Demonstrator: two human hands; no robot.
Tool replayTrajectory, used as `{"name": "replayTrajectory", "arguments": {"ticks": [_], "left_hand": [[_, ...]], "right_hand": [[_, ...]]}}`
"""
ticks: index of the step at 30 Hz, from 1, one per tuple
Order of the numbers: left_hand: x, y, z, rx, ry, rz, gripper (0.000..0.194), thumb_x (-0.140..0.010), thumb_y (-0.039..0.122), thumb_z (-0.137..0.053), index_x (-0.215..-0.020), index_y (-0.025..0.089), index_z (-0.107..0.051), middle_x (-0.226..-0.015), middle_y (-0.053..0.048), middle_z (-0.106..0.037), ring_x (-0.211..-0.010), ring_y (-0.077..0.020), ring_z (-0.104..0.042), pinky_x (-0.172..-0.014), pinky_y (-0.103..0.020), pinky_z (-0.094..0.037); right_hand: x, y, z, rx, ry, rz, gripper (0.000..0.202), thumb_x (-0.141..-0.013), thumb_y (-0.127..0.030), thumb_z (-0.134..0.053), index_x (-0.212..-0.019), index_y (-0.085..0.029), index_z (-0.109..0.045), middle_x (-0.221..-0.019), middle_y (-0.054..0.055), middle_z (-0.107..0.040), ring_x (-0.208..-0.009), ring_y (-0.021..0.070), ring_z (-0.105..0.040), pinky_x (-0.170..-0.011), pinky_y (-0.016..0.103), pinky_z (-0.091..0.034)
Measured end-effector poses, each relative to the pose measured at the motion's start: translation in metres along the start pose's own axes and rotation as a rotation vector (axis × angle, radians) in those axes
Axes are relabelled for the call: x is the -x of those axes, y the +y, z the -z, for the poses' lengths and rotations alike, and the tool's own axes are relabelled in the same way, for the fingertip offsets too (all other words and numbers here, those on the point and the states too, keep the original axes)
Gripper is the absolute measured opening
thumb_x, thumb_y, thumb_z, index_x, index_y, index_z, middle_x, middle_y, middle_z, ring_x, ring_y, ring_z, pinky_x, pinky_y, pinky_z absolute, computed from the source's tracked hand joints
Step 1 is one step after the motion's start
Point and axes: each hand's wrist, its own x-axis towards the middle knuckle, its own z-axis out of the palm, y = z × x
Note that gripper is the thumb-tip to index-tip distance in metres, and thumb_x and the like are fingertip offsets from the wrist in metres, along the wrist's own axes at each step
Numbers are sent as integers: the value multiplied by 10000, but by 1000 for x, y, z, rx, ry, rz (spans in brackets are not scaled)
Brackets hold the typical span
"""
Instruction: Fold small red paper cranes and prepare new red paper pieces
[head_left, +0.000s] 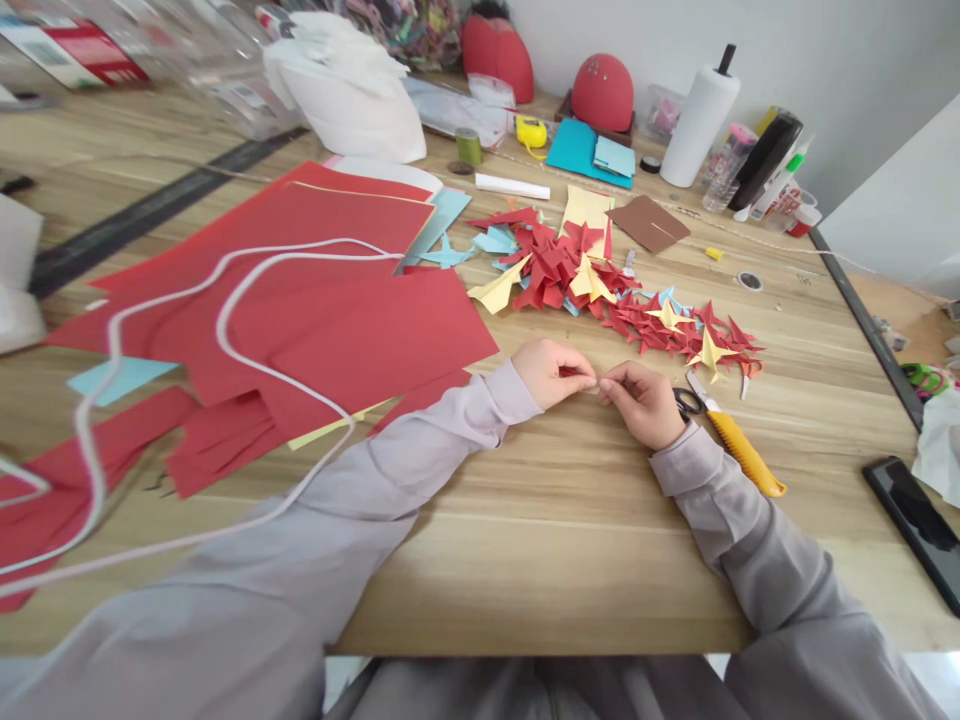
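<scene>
My left hand [553, 374] and my right hand [641, 402] meet over the middle of the wooden table [555, 560], fingertips pinched close together. Something small and thin shows between them, too small to make out. Just beyond my hands lies a pile of folded red paper pieces [551, 265], mixed with yellow and light blue ones, trailing off to the right. A yellow folded piece [499, 288] rests at the pile's left edge. Beside my right hand are scissors with black handles [688, 402] and a yellow-handled cutter [746, 455].
Large red paper sheets [360, 330] cover the left side, with a white cord [225, 330] looping above them. A black phone [916, 525] lies at the right edge. Along the back stand a white bottle [699, 125], a yellow tape measure [531, 132] and blue paper [574, 150].
</scene>
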Motion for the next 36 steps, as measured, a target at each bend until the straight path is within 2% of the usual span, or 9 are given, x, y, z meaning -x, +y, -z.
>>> {"name": "replayTrajectory", "arguments": {"ticks": [5, 9, 15, 18, 22, 25, 30, 33, 36], "left_hand": [[-2, -1, 5, 81, 125, 67, 281, -628, 347, -704, -836, 158, -717, -817, -59, -718, -741, -162, -645, -695, -246, -491], [-3, -1, 10, 101, 158, 70, 223, -644, 308, -692, -797, 147, -715, -715, -45, -705, -659, -142, -623, -626, -232, -485], [-1, 7, 7, 155, 100, 37, 112, -694, 244, -643, -705, 144, -694, -604, -16, -657, -564, -101, -579, -564, -201, -458], [1, 8, 3, 170, 65, -9, 99, -695, 227, -640, -672, 143, -688, -613, -22, -655, -572, -103, -581, -564, -202, -454], [4, 8, -1, 198, 91, -5, 110, -687, 237, -650, -637, 144, -679, -594, -24, -646, -559, -108, -577, -554, -212, -454], [4, 8, -4, 217, 112, 63, 115, -689, 260, -653, -692, 151, -692, -613, -21, -663, -571, -117, -591, -576, -221, -474], [3, 9, -6, 150, 166, 99, 144, -650, 207, -671, -781, 155, -700, -800, -48, -711, -751, -156, -637, -715, -250, -493], [3, 9, -9, 166, 183, 118, 163, -658, 227, -658, -794, 145, -693, -809, -58, -706, -757, -163, -636, -725, -260, -497], [4, 8, -14, 169, 183, 99, 337, -655, 234, -644, -979, 144, -654, -707, -20, -672, -673, -137, -612, -673, -243, -491]], "right_hand": [[-1, 3, 0, -31, 115, -27, 223, -818, -391, -557, -731, -186, -582, -629, 17, -620, -569, 135, -583, -566, 276, -483], [0, 6, 1, -21, 176, -29, 240, -818, -408, -554, -733, -187, -590, -633, 20, -616, -585, 140, -585, -587, 286, -494], [0, 3, 0, 42, 139, 46, 171, -786, -342, -615, -849, -183, -628, -765, 44, -666, -695, 153, -610, -665, 297, -501], [0, -2, 0, 76, 78, 75, 157, -815, -325, -576, -811, -181, -640, -723, 40, -670, -661, 147, -609, -639, 286, -491], [0, -6, 1, 97, 68, 70, 184, -824, -343, -558, -774, -185, -638, -692, 36, -659, -642, 148, -600, -625, 286, -483], [0, -3, 1, 53, 93, 46, 191, -821, -361, -561, -768, -190, -628, -690, 34, -655, -633, 149, -598, -627, 294, -487], [0, 4, 1, -44, 124, 8, 214, -817, -390, -563, -768, -189, -617, -671, 30, -639, -614, 146, -593, -622, 299, -492], [-1, 4, 0, -35, 125, 13, 201, -802, -387, -586, -810, -189, -621, -730, 39, -654, -670, 154, -607, -660, 305, -496], [-2, 1, -2, -9, 109, 55, 210, -783, -375, -615, -888, -193, -622, -823, 56, -671, -746, 169, -626, -700, 314, -500]]}}
